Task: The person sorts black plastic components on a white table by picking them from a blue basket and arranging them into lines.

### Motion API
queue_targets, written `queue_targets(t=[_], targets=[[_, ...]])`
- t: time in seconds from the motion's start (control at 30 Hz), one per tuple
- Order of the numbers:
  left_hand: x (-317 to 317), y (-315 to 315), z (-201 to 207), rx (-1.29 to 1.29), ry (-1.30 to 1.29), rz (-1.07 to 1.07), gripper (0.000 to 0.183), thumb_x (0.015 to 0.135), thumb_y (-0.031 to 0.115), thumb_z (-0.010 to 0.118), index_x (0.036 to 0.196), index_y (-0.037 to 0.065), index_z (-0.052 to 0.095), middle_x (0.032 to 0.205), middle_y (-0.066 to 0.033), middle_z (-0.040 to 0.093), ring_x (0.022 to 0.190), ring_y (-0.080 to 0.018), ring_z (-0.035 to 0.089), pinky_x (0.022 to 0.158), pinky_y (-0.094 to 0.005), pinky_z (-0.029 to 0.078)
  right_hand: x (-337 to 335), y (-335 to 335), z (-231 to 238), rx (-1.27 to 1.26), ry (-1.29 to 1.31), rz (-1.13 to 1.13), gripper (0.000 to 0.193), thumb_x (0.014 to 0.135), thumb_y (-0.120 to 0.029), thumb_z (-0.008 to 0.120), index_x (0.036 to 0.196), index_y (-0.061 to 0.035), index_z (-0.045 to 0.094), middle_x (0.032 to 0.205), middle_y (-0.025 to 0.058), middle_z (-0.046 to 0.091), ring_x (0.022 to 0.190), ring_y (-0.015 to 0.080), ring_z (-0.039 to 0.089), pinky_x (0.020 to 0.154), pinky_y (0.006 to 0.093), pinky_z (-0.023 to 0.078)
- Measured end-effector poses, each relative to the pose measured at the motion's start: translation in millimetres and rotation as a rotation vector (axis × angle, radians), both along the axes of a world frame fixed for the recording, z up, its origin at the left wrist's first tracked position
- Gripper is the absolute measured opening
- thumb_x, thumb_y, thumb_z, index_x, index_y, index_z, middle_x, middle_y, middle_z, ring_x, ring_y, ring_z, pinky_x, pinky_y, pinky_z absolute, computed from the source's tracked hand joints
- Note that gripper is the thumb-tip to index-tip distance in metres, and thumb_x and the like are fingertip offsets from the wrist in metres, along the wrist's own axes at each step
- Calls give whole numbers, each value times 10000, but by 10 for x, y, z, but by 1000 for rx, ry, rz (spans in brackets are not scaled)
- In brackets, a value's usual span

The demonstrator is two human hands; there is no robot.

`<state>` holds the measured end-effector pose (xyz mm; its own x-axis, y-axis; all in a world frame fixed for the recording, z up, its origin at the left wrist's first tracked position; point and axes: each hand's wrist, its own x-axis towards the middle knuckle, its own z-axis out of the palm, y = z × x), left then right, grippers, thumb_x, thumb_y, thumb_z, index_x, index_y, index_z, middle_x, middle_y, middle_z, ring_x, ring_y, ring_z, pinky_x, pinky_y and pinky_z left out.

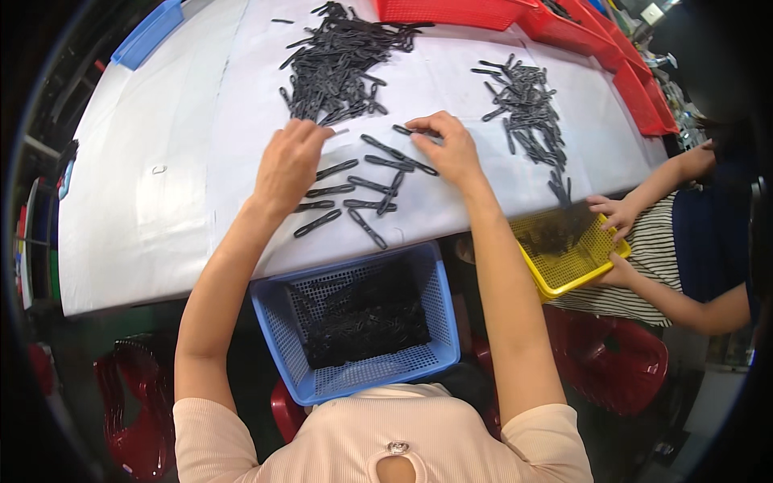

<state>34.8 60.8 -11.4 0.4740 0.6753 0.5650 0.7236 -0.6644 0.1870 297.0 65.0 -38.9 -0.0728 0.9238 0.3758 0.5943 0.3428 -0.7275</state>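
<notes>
My left hand (291,159) is closed at the fingertips on a slim dark plastic piece, whose blurred end pokes out beside the fingers. A similar black slotted plastic piece (400,129) is pinched between the thumb and fingers of my right hand (451,149). Between my forearms, several loose black slotted pieces (372,185) lie on the white tabletop, a few crossing or touching each other. Just beyond my left hand rises a large heap of the same pieces (338,64). Below the table's near edge, a blue basket (447,322) holds many black pieces.
At right, another person's hands (616,216) hold a yellow basket (555,286) by the table edge, near a smaller black heap (527,105). Red trays (564,32) line the far right edge; a blue tray (149,32) sits far left. Red chairs (608,362) stand below.
</notes>
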Motion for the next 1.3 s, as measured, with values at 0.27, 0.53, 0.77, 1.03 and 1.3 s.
queue_targets(t=[0.27,0.53,0.77,1.03,1.3], targets=[[-179,-185,-37,-257,-139,-100,292,858,75,577,1148,44,601,1167,-138,578,1097,-293,543,939,-352,433,-397,-132,21,32,-195,-91,217,775,-294,646,938,-176,728,933,28,620,932,250,551,820,396,397],[-97,-578,-118,-429,-236,-263,344,906,115,507,1237,24,526,1267,-170,536,1186,-325,499,1003,-378,392,-748,-613,-15,212,-186,111,189,758,-287,649,877,-162,726,906,50,644,879,282,572,777,410,437],[-161,-1267,69,-556,-238,-345,278,888,65,523,1151,38,609,1237,-183,565,1169,-327,535,979,-361,411,-623,-1442,253,4,-217,456,195,772,-247,644,883,-101,711,891,106,646,874,306,606,795,394,480],[-750,-2111,-132,-362,-415,122,324,829,-28,551,1146,15,601,1198,-175,577,1159,-310,533,981,-369,399,69,-2232,305,-422,-288,335,203,860,-194,610,971,-32,660,893,113,622,853,259,604,758,332,468],[-787,-2873,-968,-1026,-1025,291,705,786,-54,583,1409,15,260,1288,-156,473,1165,-219,493,997,-329,378,321,-2665,-243,-682,-87,-217,307,883,-315,629,921,-29,524,760,43,596,676,114,554,614,277,463]])
